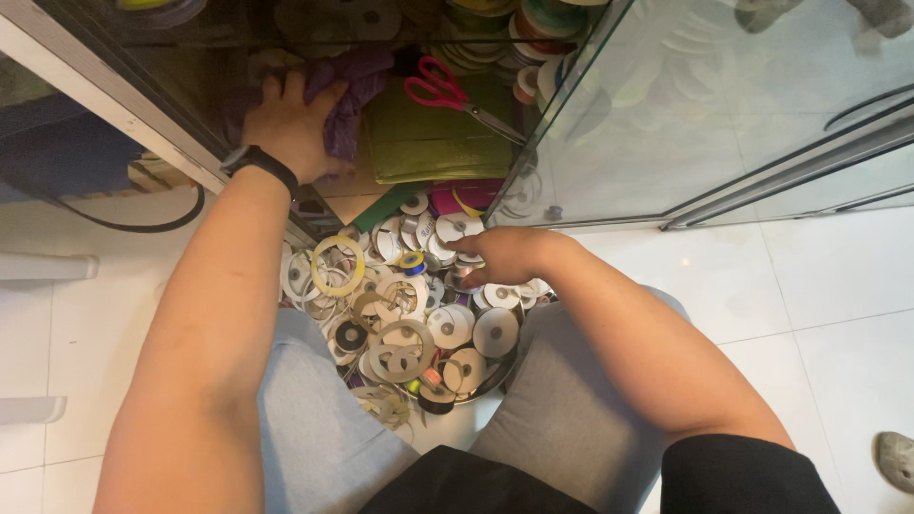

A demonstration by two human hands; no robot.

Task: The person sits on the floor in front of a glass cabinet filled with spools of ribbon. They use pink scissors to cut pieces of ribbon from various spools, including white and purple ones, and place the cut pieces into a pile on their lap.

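My left hand (293, 124), with a black band on its wrist, reaches into a glass-doored cabinet and presses on crumpled purple tissue paper (354, 88). My right hand (503, 254) rests fingers-down on a heap of ribbon spools (409, 314) piled in a bowl between my knees; whether it grips a spool is hidden. Red-handled scissors (447, 93) lie on folded green paper (433, 143) on the cabinet shelf.
An open glass door (724, 105) swings out to the right. More ribbon rolls (519, 38) stack at the back of the shelf. White tiled floor (819, 305) surrounds me. A black cord (133, 227) loops at left, and a grey object (895, 459) lies at the far right.
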